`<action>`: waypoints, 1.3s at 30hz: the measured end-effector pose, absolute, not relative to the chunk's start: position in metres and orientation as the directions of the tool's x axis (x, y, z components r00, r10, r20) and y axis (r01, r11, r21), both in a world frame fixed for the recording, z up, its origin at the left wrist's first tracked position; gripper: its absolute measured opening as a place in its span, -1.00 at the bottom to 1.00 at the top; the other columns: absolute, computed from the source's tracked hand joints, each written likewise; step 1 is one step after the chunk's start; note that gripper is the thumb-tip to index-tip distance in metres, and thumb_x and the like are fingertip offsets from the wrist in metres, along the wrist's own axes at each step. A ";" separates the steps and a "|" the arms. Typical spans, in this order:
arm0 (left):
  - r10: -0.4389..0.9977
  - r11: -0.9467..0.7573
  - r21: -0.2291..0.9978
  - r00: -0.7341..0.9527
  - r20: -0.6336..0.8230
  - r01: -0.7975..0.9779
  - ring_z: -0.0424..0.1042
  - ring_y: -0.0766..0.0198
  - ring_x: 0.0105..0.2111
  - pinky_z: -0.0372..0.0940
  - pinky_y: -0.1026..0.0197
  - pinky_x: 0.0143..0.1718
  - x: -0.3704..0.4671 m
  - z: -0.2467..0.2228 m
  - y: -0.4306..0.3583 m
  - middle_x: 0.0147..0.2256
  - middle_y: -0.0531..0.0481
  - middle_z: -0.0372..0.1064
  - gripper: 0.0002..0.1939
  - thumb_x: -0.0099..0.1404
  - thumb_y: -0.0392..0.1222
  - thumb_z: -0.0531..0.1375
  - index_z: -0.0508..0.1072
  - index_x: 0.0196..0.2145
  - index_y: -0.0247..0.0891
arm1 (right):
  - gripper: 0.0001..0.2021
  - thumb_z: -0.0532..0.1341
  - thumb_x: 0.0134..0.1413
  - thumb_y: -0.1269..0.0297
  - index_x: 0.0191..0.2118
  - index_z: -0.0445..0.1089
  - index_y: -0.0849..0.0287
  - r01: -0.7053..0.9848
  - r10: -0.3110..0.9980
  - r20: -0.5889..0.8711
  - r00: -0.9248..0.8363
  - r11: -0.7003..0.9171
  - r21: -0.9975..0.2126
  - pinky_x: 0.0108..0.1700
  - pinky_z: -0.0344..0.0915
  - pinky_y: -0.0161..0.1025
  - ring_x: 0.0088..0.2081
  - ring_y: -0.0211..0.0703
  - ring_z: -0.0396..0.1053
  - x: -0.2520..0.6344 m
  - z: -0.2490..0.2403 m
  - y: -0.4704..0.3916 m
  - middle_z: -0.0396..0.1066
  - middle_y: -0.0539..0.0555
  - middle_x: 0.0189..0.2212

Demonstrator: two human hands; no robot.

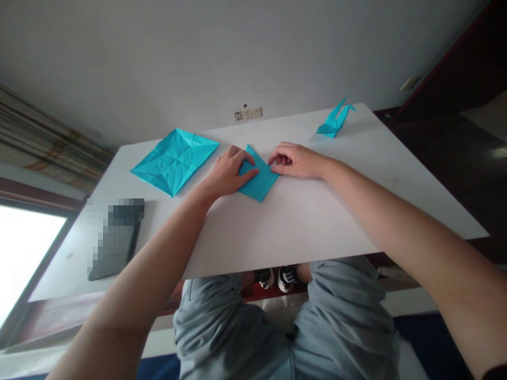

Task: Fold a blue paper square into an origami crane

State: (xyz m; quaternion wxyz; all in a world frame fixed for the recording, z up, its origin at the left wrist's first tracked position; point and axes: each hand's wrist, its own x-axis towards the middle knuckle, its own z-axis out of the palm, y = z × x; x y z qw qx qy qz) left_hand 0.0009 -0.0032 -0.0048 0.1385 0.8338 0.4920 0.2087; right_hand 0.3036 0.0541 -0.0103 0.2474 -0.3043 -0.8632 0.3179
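A folded blue paper (259, 184) lies on the white table in front of me, its corners pointing away, toward me and to the right. My left hand (231, 171) rests on its left part, thumb and fingers spread over the surface. At the paper's right corner, my right hand (292, 160) has its thumb and index finger pressed together on the edge, with the other fingers curled in. A creased, opened-out blue sheet (174, 161) lies to the left. Toward the back right stands a blue paper crane (334, 122).
A dark flat device (119, 243), partly pixelated, lies at the left of the white table (285, 232). Wall sockets (247, 113) are beyond the back edge. My legs are below the front edge, and a curtain (43, 134) hangs at the left.
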 end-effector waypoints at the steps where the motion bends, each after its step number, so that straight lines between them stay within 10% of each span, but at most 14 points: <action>1: 0.878 -0.478 0.435 0.429 0.212 0.763 0.55 -0.17 0.20 0.46 -0.31 0.46 0.001 -0.005 -0.003 0.19 -0.26 0.49 -0.67 0.61 0.06 0.35 0.66 0.18 -0.13 | -0.78 0.51 0.31 0.09 -0.06 0.65 0.08 0.367 0.682 0.233 -0.693 0.613 -0.700 -0.05 0.40 -0.07 -0.20 -0.05 0.34 0.303 -0.010 0.054 0.43 0.04 -0.18; 39: 0.881 -0.472 0.415 0.427 0.203 0.777 0.53 -0.19 0.23 0.42 -0.32 0.49 0.005 -0.004 -0.006 0.22 -0.28 0.49 -0.69 0.63 0.04 0.35 0.63 0.18 -0.15 | -0.76 0.53 0.28 0.03 -0.10 0.63 0.02 0.361 0.685 0.235 -0.690 0.607 -0.708 -0.03 0.43 -0.02 -0.19 0.00 0.36 0.304 -0.011 0.055 0.44 0.06 -0.18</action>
